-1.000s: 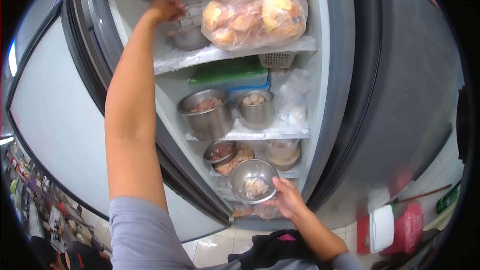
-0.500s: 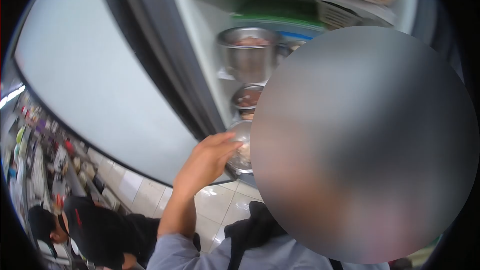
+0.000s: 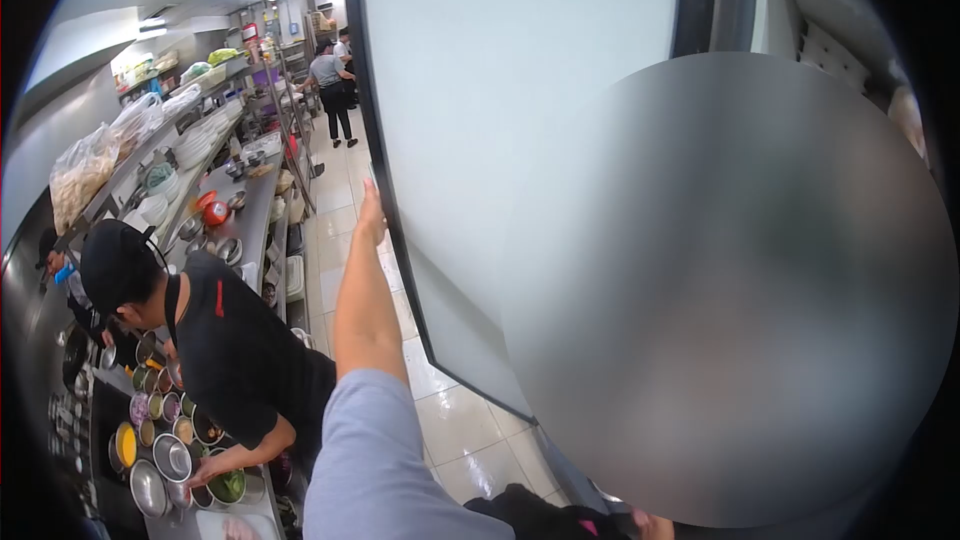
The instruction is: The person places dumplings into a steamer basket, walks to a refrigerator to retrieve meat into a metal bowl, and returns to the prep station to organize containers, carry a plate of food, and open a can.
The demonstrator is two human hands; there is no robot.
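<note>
My left arm reaches forward, and my left hand (image 3: 371,212) is at the outer edge of a swung-open refrigerator door (image 3: 520,140), fingers stretched upward along the dark frame. The hand looks flat against the edge rather than wrapped round it. A small patch of skin at the bottom edge, beside a blurred grey circle, seems to be part of my right hand (image 3: 655,526); its fingers and anything in them are hidden. The circle also covers most of the refrigerator's inside.
A co-worker in black (image 3: 240,340) bends over a counter with several metal bowls (image 3: 150,488) on my left. Steel shelving (image 3: 190,165) holds bags and dishes. Another person (image 3: 329,80) stands far down the tiled aisle (image 3: 335,230).
My view has turned left, away from the refrigerator shelves. My left hand has moved from the metal bowl of food to the door's outer edge.
</note>
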